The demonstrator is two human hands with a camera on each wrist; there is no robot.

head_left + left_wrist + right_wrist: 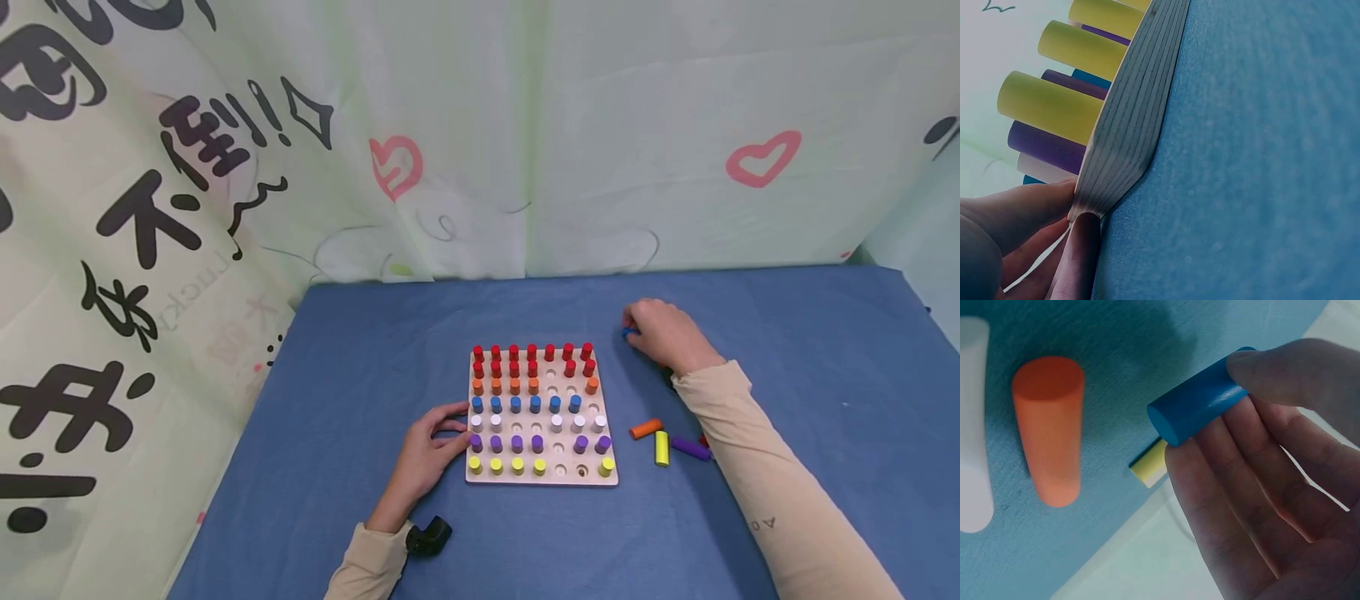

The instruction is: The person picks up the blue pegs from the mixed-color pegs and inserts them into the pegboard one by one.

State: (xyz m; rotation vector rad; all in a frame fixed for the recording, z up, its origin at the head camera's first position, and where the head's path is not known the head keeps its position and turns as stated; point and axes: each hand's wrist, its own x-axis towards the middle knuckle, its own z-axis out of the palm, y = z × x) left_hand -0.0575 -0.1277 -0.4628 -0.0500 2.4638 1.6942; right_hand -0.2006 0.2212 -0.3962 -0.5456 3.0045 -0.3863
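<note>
A square wooden pegboard (542, 477) lies on the blue cloth, with rows of red, orange, blue, white, purple and yellow pegs and some bare holes. My left hand (426, 457) holds the board's left side. In the left wrist view, the thumb (1029, 209) and a fingertip pinch the board's corner edge (1124, 134). Beyond the board's upper right, my right hand (670, 335) is over the cloth. It pinches a blue peg (1200, 397) between thumb and fingers, as the right wrist view shows; in the head view the hand hides most of that peg.
Right of the board lie an orange peg (646, 429), a yellow peg (662, 448) and a purple peg (690, 448). A red peg (703, 440) is partly behind the right sleeve. The right wrist view also shows a white peg (974, 425). A printed curtain (600, 208) hangs behind the table.
</note>
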